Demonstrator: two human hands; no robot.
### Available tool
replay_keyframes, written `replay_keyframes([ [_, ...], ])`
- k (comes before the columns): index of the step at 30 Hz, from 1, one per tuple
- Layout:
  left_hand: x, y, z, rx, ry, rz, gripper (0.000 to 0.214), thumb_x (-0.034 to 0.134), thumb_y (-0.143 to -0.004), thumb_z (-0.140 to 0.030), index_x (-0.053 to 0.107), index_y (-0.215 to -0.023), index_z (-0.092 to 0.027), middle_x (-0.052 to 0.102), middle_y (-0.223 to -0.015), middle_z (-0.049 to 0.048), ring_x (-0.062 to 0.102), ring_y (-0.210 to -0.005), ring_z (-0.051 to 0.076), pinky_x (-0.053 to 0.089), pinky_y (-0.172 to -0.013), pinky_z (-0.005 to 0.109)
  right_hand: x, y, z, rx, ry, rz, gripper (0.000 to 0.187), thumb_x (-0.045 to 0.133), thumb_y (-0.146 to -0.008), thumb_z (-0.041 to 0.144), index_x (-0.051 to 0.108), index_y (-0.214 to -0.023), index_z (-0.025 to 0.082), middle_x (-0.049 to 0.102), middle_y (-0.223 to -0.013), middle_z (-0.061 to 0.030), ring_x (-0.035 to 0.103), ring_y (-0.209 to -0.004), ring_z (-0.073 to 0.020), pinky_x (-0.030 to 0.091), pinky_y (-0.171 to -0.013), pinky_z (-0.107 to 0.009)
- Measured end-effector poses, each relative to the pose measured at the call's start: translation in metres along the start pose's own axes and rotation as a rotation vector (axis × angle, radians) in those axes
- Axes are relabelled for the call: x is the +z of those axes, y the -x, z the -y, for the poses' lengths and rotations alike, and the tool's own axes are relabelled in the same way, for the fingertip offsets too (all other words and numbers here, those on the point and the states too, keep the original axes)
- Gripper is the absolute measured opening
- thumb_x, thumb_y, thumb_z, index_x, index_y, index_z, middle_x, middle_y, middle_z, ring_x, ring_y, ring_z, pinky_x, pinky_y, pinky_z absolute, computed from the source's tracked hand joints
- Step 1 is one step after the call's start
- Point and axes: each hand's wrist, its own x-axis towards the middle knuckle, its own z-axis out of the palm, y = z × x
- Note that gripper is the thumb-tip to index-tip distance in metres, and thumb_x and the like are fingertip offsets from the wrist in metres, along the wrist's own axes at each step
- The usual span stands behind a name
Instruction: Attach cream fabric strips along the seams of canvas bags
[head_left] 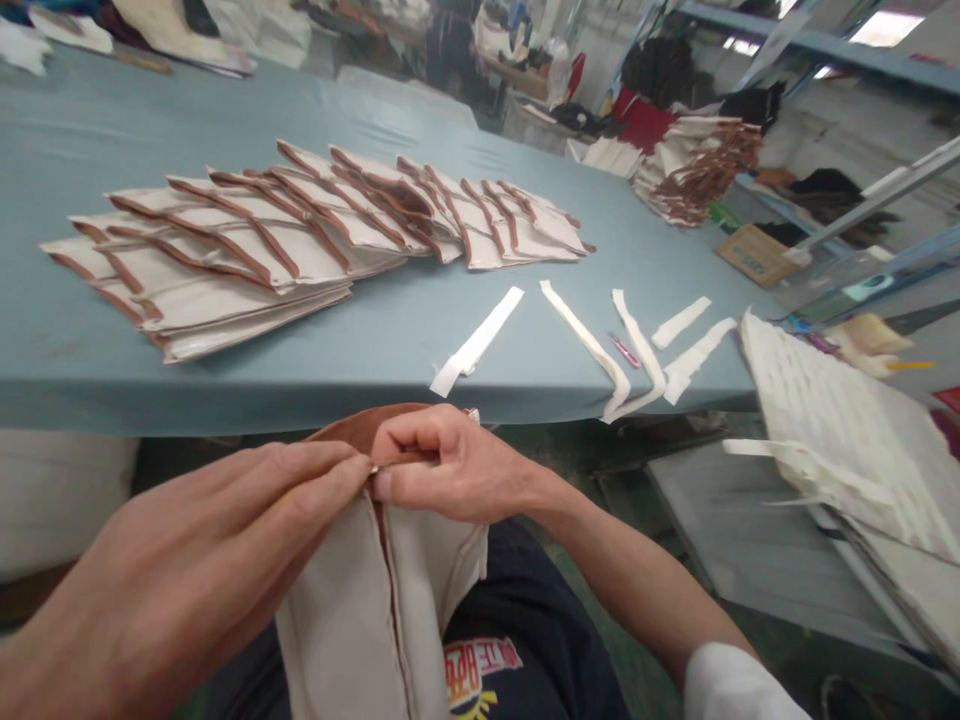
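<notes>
A cream fabric piece with brown edging (341,610) hangs in front of me over my lap, below the table edge. My left hand (247,530) pinches its brown-edged top near the seam, fingers pressed together. Right beside it, my right hand (442,460) is closed on the same brown edge, thumb and curled forefinger meeting there. The fingertips of both hands almost touch at the top of the seam. A brown seam line runs down the middle of the piece. What lies between the fingertips is too small to make out.
Overlapping cream pieces with brown edges (247,240) lie in a row on the blue-green table (390,340). White strips (480,340) and a small pink tool (624,350) are near the front edge. A stack of pieces (697,165) stands far right; a board with white cloth (840,430) is at right.
</notes>
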Motion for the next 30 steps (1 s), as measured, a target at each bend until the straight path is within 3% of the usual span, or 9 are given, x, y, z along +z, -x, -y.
replay_keyframes([
  [3, 0.003, 0.010, -0.006, 0.096, -0.176, 0.044, 0.078, 0.056, -0.103, -0.023, 0.039, -0.172, -0.058, 0.080, -0.147, -0.0072, 0.082, -0.119, 0.023, 0.061, -0.110, 0.032, 0.000, 0.001, -0.003, -0.026, -0.004, 0.002, 0.012, 0.066, -0.083, 0.028, 0.061, -0.076, 0.019, 0.056, -0.072, 0.0044, 0.048, -0.067, -0.0102, 0.040, -0.061, -0.023],
  [5, 0.005, 0.011, -0.012, 0.078, -0.223, 0.055, 0.081, 0.054, -0.104, -0.023, 0.033, -0.174, -0.058, 0.080, -0.146, -0.0068, 0.081, -0.119, 0.025, 0.060, -0.108, 0.036, -0.001, 0.001, -0.004, -0.040, 0.005, -0.009, 0.010, 0.065, -0.082, 0.027, 0.062, -0.078, 0.019, 0.058, -0.074, 0.0042, 0.049, -0.068, -0.0102, 0.042, -0.063, -0.023],
  [12, 0.021, 0.000, -0.016, 0.169, -0.209, -0.012, 0.079, 0.055, -0.108, -0.016, 0.033, -0.178, -0.043, 0.079, -0.142, 0.0040, 0.077, -0.123, 0.025, 0.053, -0.117, 0.036, 0.002, 0.006, -0.007, -0.006, -0.057, -0.053, 0.021, 0.070, -0.085, 0.034, 0.059, -0.076, 0.019, 0.054, -0.072, 0.0051, 0.046, -0.067, -0.0101, 0.038, -0.062, -0.024],
  [19, 0.030, 0.000, -0.018, 0.265, -0.278, 0.015, 0.086, 0.057, -0.108, -0.004, 0.021, -0.182, -0.027, 0.076, -0.140, 0.0152, 0.070, -0.127, 0.029, 0.058, -0.112, 0.044, 0.006, 0.015, -0.014, 0.033, -0.114, -0.098, 0.031, 0.077, -0.083, 0.040, 0.055, -0.074, 0.021, 0.046, -0.069, 0.0075, 0.037, -0.064, -0.0098, 0.032, -0.059, -0.025],
  [23, 0.034, 0.004, -0.018, 0.251, -0.237, -0.007, 0.087, 0.057, -0.107, 0.000, 0.023, -0.182, -0.029, 0.072, -0.148, 0.0164, 0.067, -0.136, 0.030, 0.058, -0.115, 0.047, 0.003, 0.015, -0.013, 0.009, -0.064, -0.090, 0.025, 0.067, -0.088, 0.041, 0.056, -0.076, 0.022, 0.049, -0.072, 0.0046, 0.043, -0.069, -0.0135, 0.038, -0.066, -0.028],
  [27, 0.037, 0.006, -0.016, 0.225, -0.194, -0.048, 0.085, 0.056, -0.109, -0.001, 0.026, -0.181, -0.033, 0.070, -0.153, 0.0157, 0.066, -0.140, 0.031, 0.058, -0.117, 0.050, 0.002, 0.012, -0.010, -0.097, -0.003, -0.058, 0.027, 0.050, -0.100, 0.037, 0.059, -0.080, 0.022, 0.062, -0.086, -0.0029, 0.057, -0.087, -0.0192, 0.047, -0.088, -0.034],
  [30, 0.034, 0.005, -0.015, 0.248, -0.166, -0.046, 0.086, 0.057, -0.108, -0.001, 0.026, -0.181, -0.033, 0.071, -0.151, 0.0146, 0.065, -0.141, 0.029, 0.059, -0.116, 0.047, 0.004, 0.009, -0.012, -0.064, -0.141, -0.023, 0.030, 0.058, -0.102, 0.040, 0.055, -0.077, 0.023, 0.055, -0.077, 0.0009, 0.052, -0.076, -0.0161, 0.047, -0.078, -0.030],
])
